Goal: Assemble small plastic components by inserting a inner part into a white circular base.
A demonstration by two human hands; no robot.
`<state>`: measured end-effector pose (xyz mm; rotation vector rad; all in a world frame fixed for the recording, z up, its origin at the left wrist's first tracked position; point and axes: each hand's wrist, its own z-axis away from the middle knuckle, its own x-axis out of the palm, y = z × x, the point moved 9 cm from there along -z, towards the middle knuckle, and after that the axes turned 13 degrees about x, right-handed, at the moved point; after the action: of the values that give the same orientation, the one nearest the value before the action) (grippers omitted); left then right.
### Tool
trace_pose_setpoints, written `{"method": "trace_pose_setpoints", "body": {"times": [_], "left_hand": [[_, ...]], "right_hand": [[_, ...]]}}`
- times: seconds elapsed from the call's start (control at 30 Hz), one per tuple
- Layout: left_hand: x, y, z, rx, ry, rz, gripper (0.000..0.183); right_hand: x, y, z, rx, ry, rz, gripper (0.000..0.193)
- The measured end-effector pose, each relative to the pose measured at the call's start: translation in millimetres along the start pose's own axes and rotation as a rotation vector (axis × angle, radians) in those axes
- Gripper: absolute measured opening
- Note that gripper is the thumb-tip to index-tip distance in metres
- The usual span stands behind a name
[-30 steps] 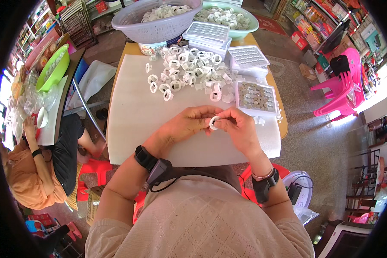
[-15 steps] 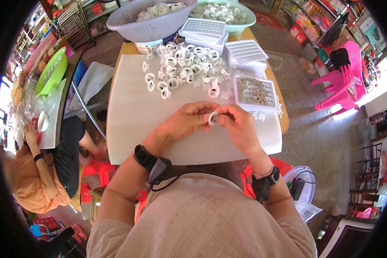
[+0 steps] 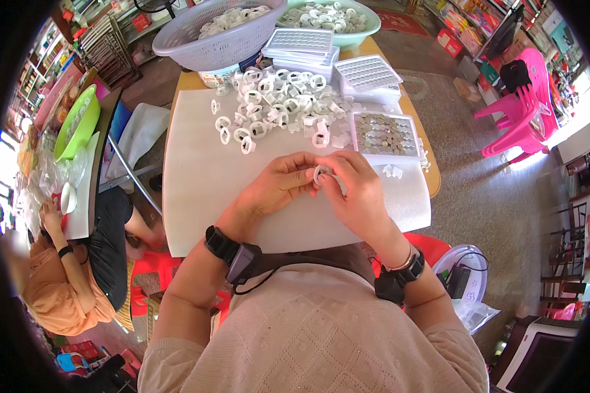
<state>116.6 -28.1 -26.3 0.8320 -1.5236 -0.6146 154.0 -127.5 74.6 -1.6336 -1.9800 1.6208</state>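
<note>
Close to the middle of the table, my left hand (image 3: pixel 280 182) pinches a small white plastic ring part (image 3: pixel 319 174) between thumb and fingers. From the right, my right hand (image 3: pixel 355 190) has its thumb and fingertips closed on the same part; whether a smaller piece sits between them is hidden. Beyond my hands lies a loose heap of similar white ring parts (image 3: pixel 285 98) with dark slots. Right of the heap stands a white tray (image 3: pixel 385 158) filled with small round silvery discs (image 3: pixel 383 134). Small clear plastic bits (image 3: pixel 392 171) lie in front of the tray.
Stacked white trays (image 3: pixel 368 73) stand at the back right. A lilac basket (image 3: pixel 226 49) and a pale green basin (image 3: pixel 358 38), both full of white parts, stand at the far edge. Another person (image 3: pixel 69 281) sits at a table on the left. Pink chairs (image 3: pixel 528 111) stand right.
The view has shifted slightly. My right hand has turned and its fingers have moved over the ring part, while my left hand keeps its pinch.
</note>
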Motion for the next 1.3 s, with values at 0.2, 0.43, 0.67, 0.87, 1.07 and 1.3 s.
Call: {"method": "trace_pose_setpoints", "body": {"times": [0.2,0.43,0.67,0.87,1.07,1.3], "left_hand": [[-4.0,-1.1,0.3,0.018,0.053,-0.041,0.028],[-9.7,0.0,0.2,0.015,0.069,-0.077,0.030],[-3.4,3.4,-1.3,0.022,0.073,0.006,0.031],[-5.4,4.1,-2.7,0.053,0.078,-0.058,0.030],[4.1,10.4,1.7,0.022,-0.067,0.022,0.032],[10.8,27.6,0.3,0.168,0.101,-0.219,0.034]], "right_hand": [[11.9,-8.8,1.2,-0.162,0.022,0.205,0.020],[8.4,-3.0,1.2,-0.159,0.061,0.123,0.023],[5.6,1.1,5.6,-0.055,0.008,0.003,0.027],[5.5,2.2,2.9,-0.111,0.009,-0.026,0.025],[14.0,34.0,-4.7,0.279,-0.202,-0.359,0.017],[16.5,62.8,-0.1,0.691,-0.130,-0.768,0.015]]}}
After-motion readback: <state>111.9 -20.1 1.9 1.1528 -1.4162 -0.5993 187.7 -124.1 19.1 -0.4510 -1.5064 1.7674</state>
